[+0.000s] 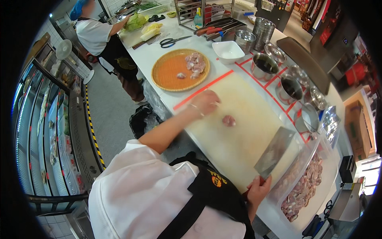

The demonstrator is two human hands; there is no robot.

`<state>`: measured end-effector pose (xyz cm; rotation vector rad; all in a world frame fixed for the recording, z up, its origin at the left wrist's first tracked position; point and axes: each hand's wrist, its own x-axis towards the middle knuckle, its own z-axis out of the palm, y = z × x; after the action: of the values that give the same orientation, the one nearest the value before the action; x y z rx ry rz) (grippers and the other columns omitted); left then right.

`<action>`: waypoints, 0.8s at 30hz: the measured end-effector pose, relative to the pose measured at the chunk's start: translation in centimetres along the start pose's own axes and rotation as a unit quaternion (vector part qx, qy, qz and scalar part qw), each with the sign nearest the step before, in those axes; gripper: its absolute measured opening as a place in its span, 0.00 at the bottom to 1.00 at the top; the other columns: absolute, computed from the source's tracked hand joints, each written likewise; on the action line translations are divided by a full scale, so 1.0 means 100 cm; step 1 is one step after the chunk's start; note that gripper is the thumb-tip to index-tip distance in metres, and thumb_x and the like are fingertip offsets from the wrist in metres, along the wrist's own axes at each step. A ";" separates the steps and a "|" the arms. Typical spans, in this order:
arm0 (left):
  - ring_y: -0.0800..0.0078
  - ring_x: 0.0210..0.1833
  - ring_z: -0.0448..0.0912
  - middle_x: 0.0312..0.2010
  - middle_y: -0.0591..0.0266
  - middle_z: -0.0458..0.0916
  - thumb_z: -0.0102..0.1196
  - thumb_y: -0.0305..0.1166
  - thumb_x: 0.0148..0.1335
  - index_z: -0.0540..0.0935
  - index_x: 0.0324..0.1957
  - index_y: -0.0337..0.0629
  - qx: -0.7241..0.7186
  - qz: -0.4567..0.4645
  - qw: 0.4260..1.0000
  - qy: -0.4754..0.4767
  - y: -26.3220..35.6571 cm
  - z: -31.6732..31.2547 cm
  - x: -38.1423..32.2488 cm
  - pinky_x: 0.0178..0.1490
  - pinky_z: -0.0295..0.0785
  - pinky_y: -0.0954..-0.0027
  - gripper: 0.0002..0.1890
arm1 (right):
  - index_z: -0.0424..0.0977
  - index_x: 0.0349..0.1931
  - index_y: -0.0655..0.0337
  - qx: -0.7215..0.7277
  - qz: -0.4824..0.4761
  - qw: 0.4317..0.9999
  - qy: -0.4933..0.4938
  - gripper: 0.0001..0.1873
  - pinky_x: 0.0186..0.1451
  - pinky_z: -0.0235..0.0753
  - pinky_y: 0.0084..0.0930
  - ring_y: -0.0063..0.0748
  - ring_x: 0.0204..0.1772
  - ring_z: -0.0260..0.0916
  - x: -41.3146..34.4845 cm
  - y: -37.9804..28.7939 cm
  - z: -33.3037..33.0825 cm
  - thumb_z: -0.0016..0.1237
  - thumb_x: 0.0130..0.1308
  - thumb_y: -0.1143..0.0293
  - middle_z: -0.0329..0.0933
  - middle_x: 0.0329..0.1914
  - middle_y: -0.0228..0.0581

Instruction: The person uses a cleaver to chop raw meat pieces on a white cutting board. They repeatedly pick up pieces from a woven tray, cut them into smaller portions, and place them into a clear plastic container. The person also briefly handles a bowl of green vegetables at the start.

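Note:
My right hand (pixel 259 187) is closed on the handle of a cleaver (pixel 274 152), whose broad blade lies over the right part of a pale cutting board (pixel 238 161). Over the board's far left edge is my left hand (pixel 207 102), blurred, its fingers curled; whether it holds anything cannot be told. One small piece of raw meat (pixel 229 120), like a poultry gizzard, rests on the board between the hands. Beyond the left hand, a round woven basket (pixel 165 73) holds similar pieces (pixel 195 64). A clear plastic tub (pixel 323 191) at the right contains many more (pixel 303 188).
A white bowl (pixel 228 51), metal pots (pixel 264 67) and red tape lines (pixel 265 89) border the board's far side. Scissors (pixel 173 41) and a knife rack (pixel 223 27) stand farther off. At the upper left, a co-worker (pixel 95 35) handles a cabbage (pixel 135 22).

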<state>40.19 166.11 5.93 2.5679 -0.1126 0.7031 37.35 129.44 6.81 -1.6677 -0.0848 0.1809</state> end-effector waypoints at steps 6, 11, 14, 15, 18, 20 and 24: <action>0.58 0.41 0.75 0.33 0.56 0.77 0.57 0.25 0.46 0.80 0.34 0.45 0.171 -0.196 0.966 0.002 -0.128 -0.058 -0.009 0.46 0.71 0.64 0.10 | 0.60 0.49 0.66 0.081 0.089 0.991 0.062 0.14 0.16 0.64 0.18 0.22 0.14 0.61 0.022 0.032 0.040 0.40 0.62 0.76 0.65 0.21 0.33; 0.56 0.43 0.74 0.37 0.53 0.74 0.57 0.25 0.45 0.79 0.38 0.46 0.154 -0.219 0.932 -0.246 -0.199 -0.068 0.015 0.48 0.71 0.64 0.14 | 0.60 0.46 0.65 0.053 0.115 0.982 0.140 0.11 0.16 0.64 0.18 0.22 0.15 0.61 0.026 0.029 0.054 0.40 0.64 0.75 0.64 0.20 0.33; 0.55 0.47 0.72 0.43 0.51 0.72 0.58 0.28 0.45 0.78 0.42 0.47 0.105 -0.263 0.942 -0.179 -0.227 -0.069 0.049 0.49 0.70 0.65 0.17 | 0.61 0.43 0.64 0.019 0.123 0.977 0.175 0.09 0.16 0.64 0.18 0.22 0.15 0.61 0.023 0.026 0.059 0.41 0.64 0.74 0.64 0.20 0.33; 0.55 0.48 0.72 0.45 0.50 0.71 0.58 0.30 0.45 0.77 0.43 0.48 0.093 -0.264 0.954 -0.107 -0.237 -0.070 0.055 0.50 0.70 0.65 0.18 | 0.62 0.43 0.63 0.010 0.127 0.975 0.180 0.08 0.17 0.64 0.18 0.22 0.15 0.61 0.023 0.028 0.061 0.41 0.64 0.74 0.64 0.20 0.33; 0.53 0.49 0.71 0.48 0.48 0.70 0.62 0.38 0.44 0.76 0.47 0.50 0.054 -0.202 0.978 -0.017 -0.259 -0.058 0.067 0.51 0.69 0.65 0.24 | 0.63 0.41 0.62 -0.011 0.138 0.971 0.193 0.06 0.17 0.63 0.19 0.22 0.15 0.61 0.024 0.027 0.063 0.40 0.65 0.73 0.64 0.20 0.33; 0.54 0.49 0.71 0.47 0.48 0.68 0.62 0.36 0.42 0.75 0.50 0.51 0.083 -0.185 0.974 -0.098 -0.256 -0.049 0.083 0.51 0.69 0.65 0.28 | 0.64 0.40 0.62 -0.009 0.137 0.972 0.190 0.05 0.17 0.63 0.19 0.22 0.15 0.61 0.027 0.023 0.064 0.40 0.65 0.73 0.64 0.20 0.33; 0.57 0.45 0.73 0.38 0.52 0.74 0.62 0.37 0.38 0.76 0.39 0.47 0.103 -0.209 0.965 -0.123 -0.253 -0.045 0.095 0.46 0.71 0.64 0.21 | 0.65 0.39 0.61 0.001 0.147 0.970 0.194 0.05 0.17 0.63 0.19 0.23 0.15 0.61 0.025 0.018 0.065 0.39 0.65 0.72 0.64 0.19 0.32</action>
<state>51.33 191.02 3.43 2.7351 0.4351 0.2455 38.64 136.02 4.23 -1.6790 0.4597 0.0748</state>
